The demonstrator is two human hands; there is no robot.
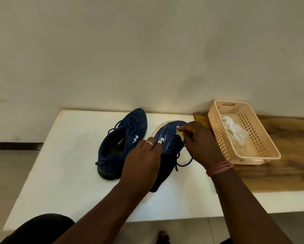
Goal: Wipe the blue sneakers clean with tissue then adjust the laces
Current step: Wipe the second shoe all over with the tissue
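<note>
Two blue sneakers with white logos are on a white table [63,173]. The left sneaker [119,143] stands upright, its opening facing up. The right sneaker [167,136] is tipped onto its side, pale sole edge towards the left shoe. My left hand [142,161] grips this tilted shoe around its heel and collar. My right hand [198,143] pinches a small white tissue [180,133] against the shoe's upper near the laces. A dark lace loop [184,162] hangs out below my right hand.
A peach perforated basket [260,155] holding crumpled white tissues [235,129] stands on a wooden board [279,173] at the table's right. A plain wall rises right behind the table. My dark-clad knee [40,228] shows at the bottom left, below the table's front edge.
</note>
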